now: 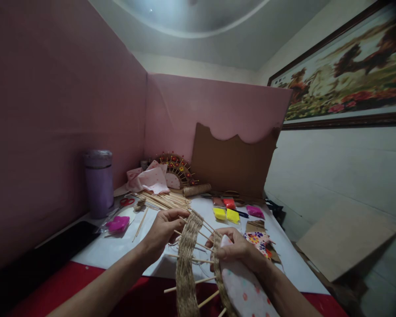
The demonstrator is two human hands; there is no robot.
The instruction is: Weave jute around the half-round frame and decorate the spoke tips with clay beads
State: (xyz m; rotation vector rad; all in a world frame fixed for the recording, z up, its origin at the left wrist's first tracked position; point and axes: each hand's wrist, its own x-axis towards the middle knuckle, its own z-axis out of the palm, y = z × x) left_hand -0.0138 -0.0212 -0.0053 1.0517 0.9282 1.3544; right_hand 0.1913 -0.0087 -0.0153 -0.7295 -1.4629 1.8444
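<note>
A fan-shaped piece is in front of me: thin wooden sticks run through an outer woven twine band and an inner twine band, beside a spotted fabric-covered half-round. My right hand is closed on the inner band and the fabric edge, its thumb on top. My left hand is at the upper left of the outer band, with bent fingers against the band and a stick end; some fingertips are hidden. Stick ends poke out past the outer band. The fan's lower part runs out of view.
Loose sticks, a twine roll and a finished-looking beaded fan lie at the back. Red-handled scissors and a purple tumbler are left. Yellow packets and floral fabric lie right. Brown cardboard stands behind.
</note>
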